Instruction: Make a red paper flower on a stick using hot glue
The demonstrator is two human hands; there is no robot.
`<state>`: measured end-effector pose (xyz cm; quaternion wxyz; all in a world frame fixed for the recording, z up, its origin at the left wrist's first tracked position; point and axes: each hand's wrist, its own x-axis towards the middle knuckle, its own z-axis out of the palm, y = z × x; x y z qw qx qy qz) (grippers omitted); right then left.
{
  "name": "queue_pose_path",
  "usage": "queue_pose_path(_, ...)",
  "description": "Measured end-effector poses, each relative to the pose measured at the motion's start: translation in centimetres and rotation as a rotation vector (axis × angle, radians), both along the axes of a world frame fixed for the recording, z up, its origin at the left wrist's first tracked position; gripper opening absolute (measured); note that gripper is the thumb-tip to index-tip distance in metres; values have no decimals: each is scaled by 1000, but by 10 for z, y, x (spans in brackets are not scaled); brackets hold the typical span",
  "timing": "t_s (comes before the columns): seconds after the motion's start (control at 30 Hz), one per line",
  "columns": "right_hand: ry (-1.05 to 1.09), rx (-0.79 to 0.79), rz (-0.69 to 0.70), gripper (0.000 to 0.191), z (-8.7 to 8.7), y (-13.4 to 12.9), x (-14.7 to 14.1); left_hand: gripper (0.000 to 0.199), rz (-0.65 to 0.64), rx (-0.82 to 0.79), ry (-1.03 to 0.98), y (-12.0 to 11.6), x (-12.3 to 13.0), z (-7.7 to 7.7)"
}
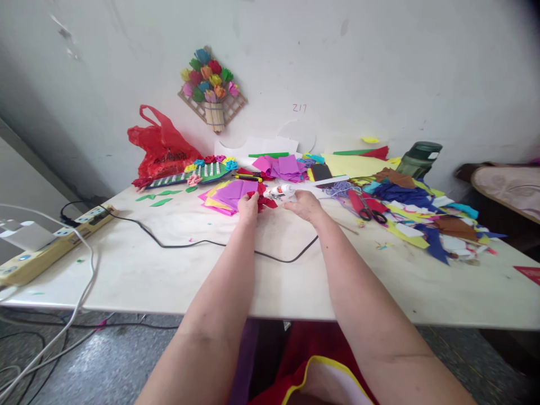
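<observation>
White table (pixel 291 292), toward far edge: left hand (pixel 248 208) pinches red paper (pixel 267 202), apparently for steadiness; right hand (pixel 306 206) grips white plastic tool (pixel 277 191).

Handcraft workplace; whether home or small workshop, cannot tell. Signs: coloured paper scraps (pixel 407 195) heaped near right edge of white table (pixel 139 278), scissors (pixel 371 214) beside them, power strip (pixel 63 242) at left edge, flower ornament (pixel 211 84) on wall (pixel 379 67) above back edge.
</observation>
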<state>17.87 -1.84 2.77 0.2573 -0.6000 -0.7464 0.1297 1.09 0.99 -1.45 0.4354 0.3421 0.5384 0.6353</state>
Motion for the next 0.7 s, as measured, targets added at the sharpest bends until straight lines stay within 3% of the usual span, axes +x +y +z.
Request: queue_pose_path(0.7,101,-7,19,27,-1,2,4,12,-24,30,-31,5,-2,-4)
